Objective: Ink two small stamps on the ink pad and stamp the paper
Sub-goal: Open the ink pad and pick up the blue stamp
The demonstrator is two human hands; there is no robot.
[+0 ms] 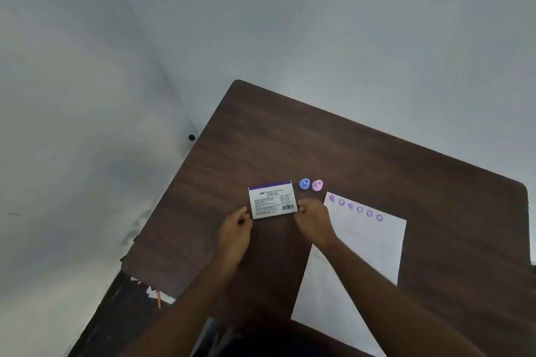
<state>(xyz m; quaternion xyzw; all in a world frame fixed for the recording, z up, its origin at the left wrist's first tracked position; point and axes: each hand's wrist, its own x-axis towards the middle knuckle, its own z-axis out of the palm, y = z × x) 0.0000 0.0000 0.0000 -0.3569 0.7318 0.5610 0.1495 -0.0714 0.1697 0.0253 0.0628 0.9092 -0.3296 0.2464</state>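
A white and purple ink pad [272, 201] lies shut, label up, on the dark wooden table [319, 148]. My left hand [235, 233] pinches its near left corner with curled fingers. My right hand [314, 220] grips its near right corner, fingers curled too. Just beyond the pad's right end stand two small stamps side by side, a blue stamp [304, 184] and a pink stamp [317, 185], neither touched. The white paper [365, 243] lies to the right under my right forearm, with a row of several purple prints along its far edge.
The table's left edge runs diagonally close to my left arm. Below it, paper scraps and an orange stick [158, 294] lie on the dark floor. Grey walls surround the table's far corner, with a small black knob [191, 137] low on the wall.
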